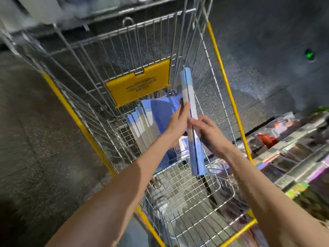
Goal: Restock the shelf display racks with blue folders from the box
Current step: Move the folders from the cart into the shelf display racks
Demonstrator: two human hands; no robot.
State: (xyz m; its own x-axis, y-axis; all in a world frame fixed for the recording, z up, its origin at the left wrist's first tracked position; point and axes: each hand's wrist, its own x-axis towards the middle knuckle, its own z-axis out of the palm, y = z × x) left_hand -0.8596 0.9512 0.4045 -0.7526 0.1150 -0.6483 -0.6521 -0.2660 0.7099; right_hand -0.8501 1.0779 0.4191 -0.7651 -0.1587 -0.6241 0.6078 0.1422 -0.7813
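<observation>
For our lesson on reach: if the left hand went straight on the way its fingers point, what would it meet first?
The left hand lies along the held folders, so it would slide up them; beyond, probably the cart's far wire wall, though depth is unclear.

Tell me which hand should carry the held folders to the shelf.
Probably right: the right hand grips the folders and is nearest the shelf; the left hand lies on their far side.
</observation>
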